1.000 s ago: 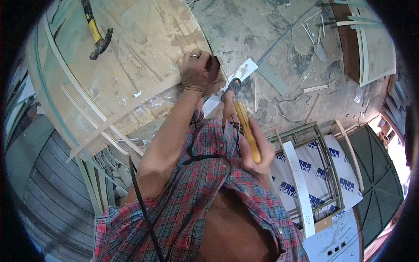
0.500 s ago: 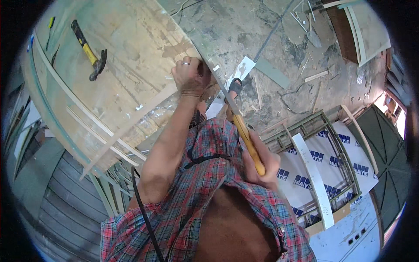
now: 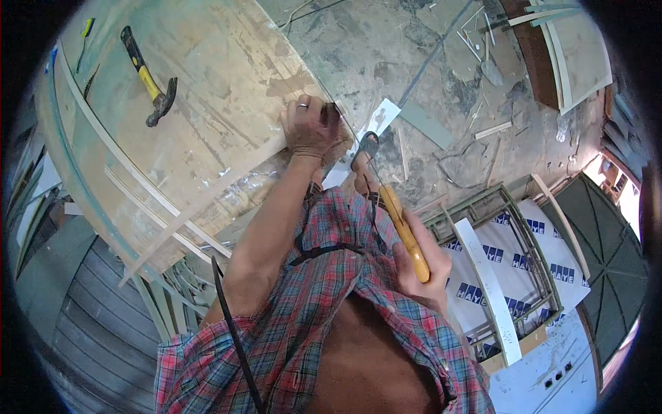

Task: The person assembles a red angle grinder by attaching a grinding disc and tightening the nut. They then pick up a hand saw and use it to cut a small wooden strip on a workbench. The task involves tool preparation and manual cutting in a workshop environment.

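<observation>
My right hand (image 3: 427,265) is wrapped round the yellow wooden handle of a hand saw (image 3: 405,233). Its thin blade, seen nearly edge-on, runs up and left toward the table's edge beside my left hand. My left hand (image 3: 312,127) is closed at the right edge of the worktable (image 3: 227,76), fingers curled down over the end of a pale wooden strip (image 3: 207,194). That strip slants across the table to the lower left, overhanging its near edge. The strip's far end and my left fingertips are hidden under the hand.
A claw hammer (image 3: 150,79) and a small yellow-tipped tool (image 3: 84,43) lie on the table, with long curved strips (image 3: 114,141) at its left. Offcuts (image 3: 493,130) and a trowel (image 3: 491,71) lie on the floor. A metal frame (image 3: 527,221) leans at the right.
My right hand has drawn the saw back, down and to the right, away from my left hand. The blade now looks thinner. My left hand stays on the strip; the view has shifted slightly.
</observation>
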Demonstrator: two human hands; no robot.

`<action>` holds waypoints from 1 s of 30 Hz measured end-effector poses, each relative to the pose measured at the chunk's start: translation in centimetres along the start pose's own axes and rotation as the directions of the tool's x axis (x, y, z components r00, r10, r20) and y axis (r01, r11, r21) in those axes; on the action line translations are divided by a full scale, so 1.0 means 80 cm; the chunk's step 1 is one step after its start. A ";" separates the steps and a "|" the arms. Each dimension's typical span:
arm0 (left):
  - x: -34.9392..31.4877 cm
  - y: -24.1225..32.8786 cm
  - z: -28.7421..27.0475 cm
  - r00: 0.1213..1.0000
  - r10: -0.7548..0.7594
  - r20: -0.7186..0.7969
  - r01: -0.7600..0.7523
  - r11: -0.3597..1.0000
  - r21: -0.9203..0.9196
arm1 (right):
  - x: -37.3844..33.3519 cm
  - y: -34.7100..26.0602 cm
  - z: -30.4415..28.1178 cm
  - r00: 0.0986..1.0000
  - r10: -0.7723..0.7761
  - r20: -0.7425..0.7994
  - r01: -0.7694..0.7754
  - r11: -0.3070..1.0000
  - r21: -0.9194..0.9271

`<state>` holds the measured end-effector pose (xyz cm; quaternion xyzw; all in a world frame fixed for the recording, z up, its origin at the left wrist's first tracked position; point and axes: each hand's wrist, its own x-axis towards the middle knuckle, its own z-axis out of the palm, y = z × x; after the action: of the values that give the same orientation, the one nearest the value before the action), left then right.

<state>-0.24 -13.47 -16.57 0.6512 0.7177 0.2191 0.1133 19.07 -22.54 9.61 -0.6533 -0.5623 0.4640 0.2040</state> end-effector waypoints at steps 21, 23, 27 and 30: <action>0.008 -0.002 -0.007 1.000 0.021 -0.015 -0.021 1.000 -0.012 | 0.080 -0.030 0.051 1.000 -0.023 0.003 0.023 0.999 -0.044; 0.011 -0.001 -0.009 0.999 0.032 -0.031 -0.033 0.999 -0.028 | 0.048 -0.040 0.025 0.999 -0.036 0.017 0.037 0.993 -0.109; 0.003 0.001 -0.007 1.000 0.023 -0.002 -0.023 0.997 -0.067 | 0.059 -0.028 0.040 0.999 -0.038 0.010 0.039 0.995 -0.094; 0.003 -0.004 -0.005 1.000 0.017 -0.007 -0.017 0.995 -0.095 | 0.119 -0.026 0.085 1.000 0.001 0.019 -0.001 1.000 0.011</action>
<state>-0.70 -13.31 -16.36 0.6505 0.7012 0.2558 0.1402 11.65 -14.89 4.34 -0.6480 -0.5613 0.4734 0.2024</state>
